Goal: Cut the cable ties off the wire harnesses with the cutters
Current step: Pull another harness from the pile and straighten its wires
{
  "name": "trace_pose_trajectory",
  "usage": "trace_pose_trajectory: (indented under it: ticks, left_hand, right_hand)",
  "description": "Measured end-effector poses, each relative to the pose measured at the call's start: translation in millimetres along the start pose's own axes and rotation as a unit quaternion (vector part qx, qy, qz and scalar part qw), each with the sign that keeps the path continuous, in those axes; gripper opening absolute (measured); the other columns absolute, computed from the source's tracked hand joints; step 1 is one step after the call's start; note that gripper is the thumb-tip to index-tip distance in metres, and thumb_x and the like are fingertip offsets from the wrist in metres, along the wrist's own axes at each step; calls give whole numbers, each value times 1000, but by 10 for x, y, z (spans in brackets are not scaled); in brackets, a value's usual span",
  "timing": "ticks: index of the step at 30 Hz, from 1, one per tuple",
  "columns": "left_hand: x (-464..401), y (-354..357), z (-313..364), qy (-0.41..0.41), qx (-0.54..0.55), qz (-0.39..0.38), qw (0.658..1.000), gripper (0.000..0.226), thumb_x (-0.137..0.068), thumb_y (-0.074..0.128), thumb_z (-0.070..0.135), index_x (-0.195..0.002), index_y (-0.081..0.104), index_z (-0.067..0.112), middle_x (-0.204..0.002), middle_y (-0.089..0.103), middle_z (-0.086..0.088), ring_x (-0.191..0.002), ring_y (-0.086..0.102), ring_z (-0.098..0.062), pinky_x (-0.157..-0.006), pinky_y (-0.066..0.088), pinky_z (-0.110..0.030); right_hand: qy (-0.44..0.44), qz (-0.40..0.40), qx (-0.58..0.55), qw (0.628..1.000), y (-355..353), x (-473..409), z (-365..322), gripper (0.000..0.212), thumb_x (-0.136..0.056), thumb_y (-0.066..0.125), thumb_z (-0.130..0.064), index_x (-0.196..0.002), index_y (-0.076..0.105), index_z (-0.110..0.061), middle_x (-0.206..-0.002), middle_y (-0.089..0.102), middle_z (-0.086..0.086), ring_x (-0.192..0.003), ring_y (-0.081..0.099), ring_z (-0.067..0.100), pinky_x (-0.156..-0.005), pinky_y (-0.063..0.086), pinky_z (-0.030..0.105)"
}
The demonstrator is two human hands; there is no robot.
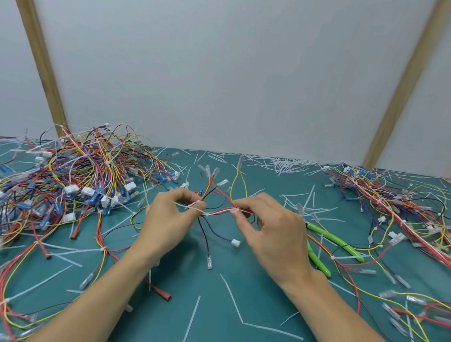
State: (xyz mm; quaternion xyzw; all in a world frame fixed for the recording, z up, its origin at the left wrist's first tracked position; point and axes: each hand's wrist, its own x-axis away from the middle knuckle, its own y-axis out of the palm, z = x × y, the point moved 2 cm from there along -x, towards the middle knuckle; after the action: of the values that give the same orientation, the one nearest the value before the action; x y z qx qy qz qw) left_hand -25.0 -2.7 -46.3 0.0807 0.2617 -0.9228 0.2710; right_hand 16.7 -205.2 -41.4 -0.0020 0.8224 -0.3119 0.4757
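Observation:
A small wire harness (220,211) of red, yellow, black and blue wires is held up above the green mat between both hands. My left hand (168,220) pinches it at a white cable tie (196,205) with thumb and forefinger. My right hand (270,233) pinches the red wires a little to the right, at a second white tie (236,210). The cutters (332,248), with bright green handles, lie on the mat just right of my right hand, their head hidden behind it. Neither hand touches them.
A big tangled pile of harnesses (61,182) fills the left of the green mat (231,299). Another bundle (411,219) lies along the right side. Cut white tie strips (234,299) are scattered everywhere. A white wall with wooden battens stands behind.

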Motion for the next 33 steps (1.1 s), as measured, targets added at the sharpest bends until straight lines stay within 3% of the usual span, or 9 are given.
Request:
trace_pose_trajectory:
  ticks: [4, 7, 12, 17, 21, 23, 26, 29, 33]
  left_hand:
    - [-19, -4, -31, 26, 39, 37, 998, 16, -91, 73, 27, -75, 72, 29, -82, 72, 26, -85, 61, 13, -75, 41, -8]
    - [-46, -11, -63, 9, 100, 61, 993, 22, -94, 70, 28, -72, 73, 24, -80, 73, 25, -79, 61, 14, -72, 38, 0]
    - [-47, 0, -106, 16, 102, 91, 990, 27, -98, 64, 35, -76, 71, 21, -77, 71, 10, -71, 57, 3, -72, 41, -11]
    - [-50, -19, -112, 12, 102, 120, 987, 26, -97, 64, 38, -73, 71, 27, -76, 71, 21, -74, 59, 8, -76, 42, -22]
    - [-26, -16, -57, 29, 105, 130, 986, 2, -94, 68, 27, -93, 68, 26, -89, 71, 12, -83, 61, 3, -81, 47, -23]
    - [-9, -33, 7, 39, 127, 170, 976, 18, -92, 70, 19, -103, 57, 20, -95, 64, 4, -84, 58, -2, -81, 46, -20]
    - [80, -92, 191, 112, 150, 211, 959, 18, -93, 68, 14, -99, 52, 17, -84, 57, 4, -76, 54, -7, -73, 44, -23]
    - [275, 28, 356, 184, 147, 119, 964, 14, -94, 62, 29, -82, 59, 22, -63, 57, 4, -55, 54, -18, -53, 44, -34]
    - [415, 352, 401, 151, 121, -67, 979, 26, -96, 62, 35, -76, 71, 21, -52, 61, -1, -42, 52, -13, -46, 42, -28]
  right_hand:
    - [3, -8, -4, 1000, 11, 3, 9, 6, -90, 78, -25, -94, 75, -29, -84, 68, -14, -65, 43, -8, -57, 43, 21]
    - [11, -2, 4, 1000, 6, 1, 1, 11, -90, 78, -28, -99, 74, -32, -87, 69, -17, -67, 44, -8, -56, 46, 24]
    - [66, -15, 20, 997, -6, -14, -13, 31, -87, 76, -42, -112, 59, -37, -83, 70, -22, -69, 63, 1, -63, 48, 25]
    - [75, -33, -19, 996, 14, -14, 8, 25, -87, 72, -26, -105, 56, -30, -87, 69, -18, -78, 66, 3, -76, 52, 28]
    - [87, -22, -35, 995, 34, -10, 55, 15, -91, 69, -15, -99, 63, -26, -88, 71, -16, -81, 67, 4, -75, 54, 35]
    - [100, 3, -46, 994, 26, -23, 79, 16, -93, 71, -16, -102, 62, -26, -88, 70, -21, -80, 67, 4, -74, 53, 33]
    - [119, 26, -64, 990, 14, -34, 85, 27, -93, 73, -19, -111, 56, -30, -89, 69, -24, -76, 67, 5, -73, 53, 30]
    - [120, 33, -84, 989, 15, -37, 53, 36, -93, 74, -19, -117, 51, -32, -92, 70, -23, -74, 69, 4, -73, 56, 33]
    - [91, 40, -107, 989, 21, -35, -24, 42, -92, 74, -13, -122, 49, -29, -93, 65, -20, -80, 69, 6, -75, 56, 37]
